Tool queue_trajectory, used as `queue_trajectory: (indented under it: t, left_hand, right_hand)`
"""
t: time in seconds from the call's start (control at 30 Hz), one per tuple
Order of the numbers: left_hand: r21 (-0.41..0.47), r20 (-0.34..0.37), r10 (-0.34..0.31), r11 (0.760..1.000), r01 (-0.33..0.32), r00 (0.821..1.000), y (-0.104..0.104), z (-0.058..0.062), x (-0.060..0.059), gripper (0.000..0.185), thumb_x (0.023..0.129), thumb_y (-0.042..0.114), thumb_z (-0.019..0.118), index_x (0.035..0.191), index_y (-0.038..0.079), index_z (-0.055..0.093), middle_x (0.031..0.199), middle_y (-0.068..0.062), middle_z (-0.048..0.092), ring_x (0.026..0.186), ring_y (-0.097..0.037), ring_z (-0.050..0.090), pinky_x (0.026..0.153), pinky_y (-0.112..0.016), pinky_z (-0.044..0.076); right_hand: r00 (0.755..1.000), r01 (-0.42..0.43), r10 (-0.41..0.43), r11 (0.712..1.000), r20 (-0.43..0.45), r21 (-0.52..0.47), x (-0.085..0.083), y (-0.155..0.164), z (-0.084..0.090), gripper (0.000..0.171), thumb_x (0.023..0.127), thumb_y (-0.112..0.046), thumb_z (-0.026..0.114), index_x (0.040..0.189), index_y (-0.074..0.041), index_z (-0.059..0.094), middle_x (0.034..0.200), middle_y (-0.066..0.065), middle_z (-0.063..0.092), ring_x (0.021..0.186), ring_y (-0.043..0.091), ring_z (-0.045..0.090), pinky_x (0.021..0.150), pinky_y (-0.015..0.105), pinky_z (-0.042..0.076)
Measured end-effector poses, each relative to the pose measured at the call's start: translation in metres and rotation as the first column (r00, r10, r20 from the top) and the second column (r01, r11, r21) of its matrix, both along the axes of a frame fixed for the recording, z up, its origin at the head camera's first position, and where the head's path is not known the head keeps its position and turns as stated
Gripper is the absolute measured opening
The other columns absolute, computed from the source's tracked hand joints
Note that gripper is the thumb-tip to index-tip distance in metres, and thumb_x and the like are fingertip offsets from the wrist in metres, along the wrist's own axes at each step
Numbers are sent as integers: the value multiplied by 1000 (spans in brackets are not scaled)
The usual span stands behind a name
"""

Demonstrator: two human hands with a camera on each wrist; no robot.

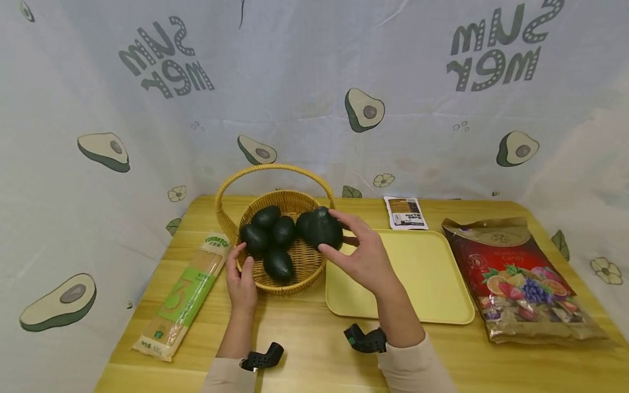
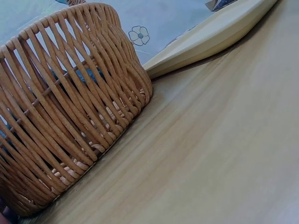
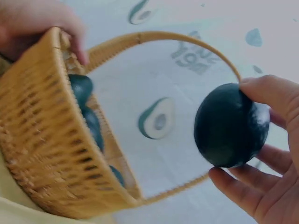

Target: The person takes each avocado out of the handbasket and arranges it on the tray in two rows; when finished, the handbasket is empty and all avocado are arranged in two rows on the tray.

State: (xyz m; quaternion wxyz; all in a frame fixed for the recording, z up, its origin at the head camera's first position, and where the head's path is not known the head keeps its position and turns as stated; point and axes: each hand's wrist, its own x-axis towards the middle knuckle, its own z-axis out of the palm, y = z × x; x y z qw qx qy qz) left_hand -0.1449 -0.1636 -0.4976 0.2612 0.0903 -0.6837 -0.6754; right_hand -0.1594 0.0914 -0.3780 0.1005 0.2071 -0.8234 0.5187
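My right hand (image 1: 366, 259) holds a dark green avocado (image 1: 324, 229) between thumb and fingers, raised over the right side of the wicker basket (image 1: 302, 284). In the right wrist view this avocado (image 3: 229, 126) is apart from the basket's rim. Several more avocados (image 1: 279, 266) lie inside the basket, one of them partly hidden behind the held one. My left hand (image 1: 242, 286) grips the basket's near left rim, fingers over the edge. The left wrist view shows the basket's woven side (image 2: 70, 98) close up, standing on the table.
A yellow tray (image 1: 422, 278) lies right of the basket, partly under my right forearm. Beyond it is a small white-edged packet (image 1: 405, 213). A red and gold candy bag (image 1: 521, 278) lies at the far right, a noodle pack (image 1: 184, 297) at left. A printed curtain (image 1: 304, 82) hangs behind.
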Motion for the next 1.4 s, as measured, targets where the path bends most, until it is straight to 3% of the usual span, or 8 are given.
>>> queue_trajectory:
  t: [0.3, 0.43, 0.5, 0.7, 0.77, 1.0, 1.17, 1.4]
  left_hand:
    - [1, 2, -13, 1000, 13, 1000, -1, 0, 2, 36, 102, 5, 48, 138, 0, 53, 152, -16, 45, 151, -27, 28, 124, -51, 15]
    - [4, 6, -21, 1000, 21, 1000, -1, 0, 1, 37, 102, 6, 48, 138, 0, 53, 153, -15, 45, 152, -26, 28, 124, -51, 16]
    - [8, 8, -21, 1000, 21, 1000, -1, 1, 0, 37, 103, 6, 47, 139, 0, 52, 153, -15, 45, 152, -26, 28, 124, -50, 16]
    - [14, 9, -13, 1000, 12, 1000, -4, 3, 0, 37, 103, 6, 47, 139, 1, 52, 154, -15, 44, 152, -26, 27, 125, -49, 15]
    - [12, 9, -12, 1000, 12, 1000, -5, 3, 0, 38, 103, 6, 47, 140, 0, 51, 154, -15, 44, 152, -26, 27, 125, -49, 14]
    - [18, 7, -10, 1000, 10, 1000, -5, -1, 2, 38, 102, 4, 48, 139, -1, 52, 153, -17, 45, 151, -26, 27, 125, -49, 15]
    - [20, 4, -14, 1000, 14, 1000, -4, -1, 2, 38, 103, 5, 47, 140, 0, 52, 154, -15, 44, 152, -25, 27, 125, -49, 15]
    - [1, 21, -10, 1000, 9, 1000, -2, -1, 0, 38, 103, 7, 47, 141, 2, 52, 154, -14, 45, 152, -25, 27, 125, -49, 15]
  right_hand:
    - [992, 121, -125, 985, -20, -125, -2, 30, 2, 68, 84, -4, 81, 146, -14, 55, 145, 13, 57, 129, 36, 59, 86, 11, 52]
    - [986, 168, -166, 974, 26, -153, -10, 39, -2, 66, 87, -6, 79, 147, -13, 53, 147, 14, 53, 130, 40, 58, 84, 8, 51]
    - [980, 197, -188, 970, 68, -144, -16, 42, -7, 64, 90, -10, 78, 148, -16, 52, 150, 13, 52, 130, 39, 58, 84, 12, 53]
    - [944, 248, -238, 969, 227, -17, -40, 43, -39, 58, 96, -32, 72, 150, -25, 51, 156, 13, 47, 133, 41, 55, 89, 50, 58]
    - [930, 245, -249, 968, 271, 49, -45, 40, -52, 58, 97, -37, 69, 151, -26, 50, 158, 15, 45, 133, 43, 54, 90, 56, 56]
    - [914, 215, -279, 949, 294, 230, -54, 25, -82, 57, 98, -38, 67, 151, -21, 52, 152, 22, 51, 129, 47, 57, 99, 57, 52]
    - [920, 192, -271, 942, 283, 277, -55, 17, -84, 57, 99, -37, 66, 150, -19, 52, 149, 24, 53, 138, 45, 49, 109, 59, 44]
    - [927, 137, -220, 952, 303, 273, -54, 18, -83, 68, 93, -26, 71, 154, -13, 45, 153, 26, 46, 134, 45, 51, 106, 59, 47]
